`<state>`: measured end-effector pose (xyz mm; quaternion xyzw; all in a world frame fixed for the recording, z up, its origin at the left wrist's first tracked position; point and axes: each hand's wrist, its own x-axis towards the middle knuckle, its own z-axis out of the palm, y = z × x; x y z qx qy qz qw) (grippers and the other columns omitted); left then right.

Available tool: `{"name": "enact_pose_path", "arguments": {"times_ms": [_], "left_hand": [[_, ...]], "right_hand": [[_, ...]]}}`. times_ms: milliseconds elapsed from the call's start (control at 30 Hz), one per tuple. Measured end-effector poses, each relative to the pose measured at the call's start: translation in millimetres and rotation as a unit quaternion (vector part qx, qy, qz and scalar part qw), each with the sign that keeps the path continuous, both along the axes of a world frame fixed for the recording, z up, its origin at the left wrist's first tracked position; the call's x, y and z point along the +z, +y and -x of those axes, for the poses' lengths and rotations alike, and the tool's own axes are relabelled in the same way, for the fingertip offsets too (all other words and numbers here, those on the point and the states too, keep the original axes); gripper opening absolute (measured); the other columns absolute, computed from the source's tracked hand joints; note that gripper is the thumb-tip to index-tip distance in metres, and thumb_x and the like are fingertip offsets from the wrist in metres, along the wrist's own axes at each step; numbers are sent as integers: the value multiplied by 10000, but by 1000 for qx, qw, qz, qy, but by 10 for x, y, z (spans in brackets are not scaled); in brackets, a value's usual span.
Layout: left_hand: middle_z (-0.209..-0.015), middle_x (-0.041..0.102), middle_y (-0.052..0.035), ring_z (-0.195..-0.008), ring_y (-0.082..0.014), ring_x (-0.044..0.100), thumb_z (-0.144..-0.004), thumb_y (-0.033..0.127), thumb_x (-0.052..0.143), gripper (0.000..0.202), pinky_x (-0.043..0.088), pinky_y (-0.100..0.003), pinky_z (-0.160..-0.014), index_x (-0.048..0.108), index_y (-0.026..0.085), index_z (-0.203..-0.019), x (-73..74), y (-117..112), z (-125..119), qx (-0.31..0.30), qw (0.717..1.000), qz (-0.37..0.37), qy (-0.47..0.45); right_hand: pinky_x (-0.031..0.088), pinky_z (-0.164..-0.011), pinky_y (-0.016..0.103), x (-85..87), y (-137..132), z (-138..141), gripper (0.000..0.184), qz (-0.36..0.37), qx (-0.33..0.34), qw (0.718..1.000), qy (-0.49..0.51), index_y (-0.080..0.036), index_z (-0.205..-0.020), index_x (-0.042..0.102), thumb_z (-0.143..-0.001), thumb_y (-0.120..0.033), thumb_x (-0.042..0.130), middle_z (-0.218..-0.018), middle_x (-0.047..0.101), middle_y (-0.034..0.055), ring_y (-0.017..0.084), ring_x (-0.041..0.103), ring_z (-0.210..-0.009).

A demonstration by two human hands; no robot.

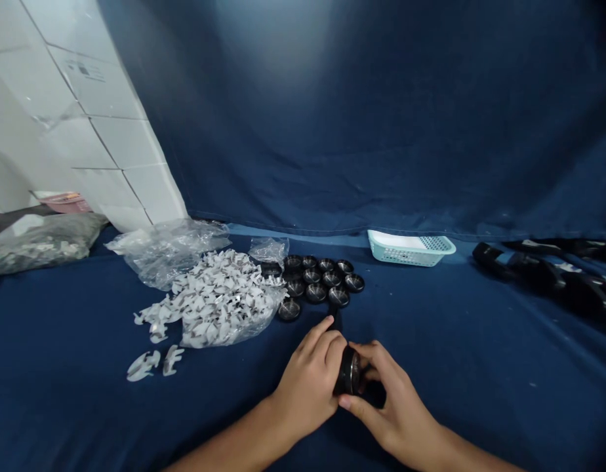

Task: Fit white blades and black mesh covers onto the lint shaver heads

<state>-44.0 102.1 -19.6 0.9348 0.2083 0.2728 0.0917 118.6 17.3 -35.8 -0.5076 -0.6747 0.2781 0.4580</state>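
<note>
Both my hands meet low in the middle over a dark blue cloth. My left hand (pixel 310 380) and my right hand (pixel 394 403) are closed together round a small black round cap (pixel 349 372) with a shiny rim, held on edge between the fingers. Just beyond my hands lies a cluster of several black round caps (pixel 319 283), open side up. To their left a heap of small white plastic pieces (pixel 212 298) spills from a clear bag, with two loose white pieces (pixel 153 362) nearer me.
A pale green basket (pixel 410 248) stands at the back centre-right. Black parts (pixel 549 272) lie along the far right. A crumpled clear bag (pixel 168 246) and a grey sack (pixel 40 242) sit at the left, by white boxes (pixel 86 111). Blue cloth hangs behind.
</note>
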Motion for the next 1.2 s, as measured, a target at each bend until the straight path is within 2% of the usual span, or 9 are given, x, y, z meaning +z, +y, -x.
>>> {"name": "enact_pose_path", "arguments": {"times_ms": [133,367,567,667,733,833,933,1033,1200], "left_hand": [[-1137,621,-219,-1292,-386,437,-737,137,570,425,449,-533,-1035,543,73,-1156,-46,-20,-11,9,1000,-14,-4],[-1128,629,-188,-1283,-370,453,-780,150,562,383,463,-522,-1020,556,107,-1160,-67,-30,-16,15,1000,-2,-19],[-1158,618,-187,-1302,-348,433,-820,196,554,389,421,-494,-1062,549,99,-1197,-44,-6,-53,22,998,-16,-58],[-1173,608,-180,-1297,-345,432,-817,235,568,443,413,-492,-1064,522,111,-1240,-19,-28,-101,45,992,-28,-111],[-1138,622,-160,-1259,-337,472,-802,216,565,427,426,-489,-1051,534,137,-1220,5,-49,-145,67,989,-30,-132],[-1083,639,-136,-1205,-319,521,-804,156,526,356,451,-484,-1025,558,166,-1158,48,-67,-240,103,984,-28,-144],[-1050,641,-155,-1147,-333,549,-818,121,495,295,484,-501,-967,565,151,-1103,84,-67,-359,147,976,-22,-161],[-970,649,-177,-989,-337,604,-813,114,493,229,521,-509,-868,579,130,-1024,85,-63,-443,178,968,-17,-177],[-899,662,-143,-868,-301,627,-753,126,530,207,529,-451,-810,597,148,-948,-17,-100,-422,171,967,-21,-187]], "right_hand": [[533,-859,387,3,-22,-20,504,4,7,1000,-13,-294,-1304,386,-879,-311,656,-1138,526,63,239,570,-1043],[541,-830,395,13,-6,-36,475,-13,21,999,-28,-256,-1271,410,-869,-307,659,-1129,533,85,249,586,-1001],[539,-818,385,29,33,-22,477,-70,-27,995,-63,-226,-1277,403,-868,-316,631,-1080,543,88,241,591,-970],[524,-837,395,122,81,-36,493,-138,-73,977,-144,-184,-1311,364,-893,-355,560,-1096,553,119,260,591,-996],[527,-783,374,228,139,-35,427,-152,-102,956,-231,-156,-1272,388,-921,-379,485,-1076,581,134,262,612,-961],[487,-635,327,420,267,-7,254,-133,-136,927,-324,-159,-1054,500,-959,-360,377,-912,624,108,248,635,-803],[396,-551,298,586,400,26,235,-127,-159,912,-356,-172,-864,517,-957,-302,344,-784,618,89,236,618,-690],[334,-531,292,666,478,31,229,-130,-152,898,-391,-160,-844,529,-936,-263,346,-753,629,90,224,609,-640],[300,-533,295,636,475,23,238,-121,-109,891,-424,-142,-872,549,-917,-271,354,-742,643,82,204,606,-608]]}}
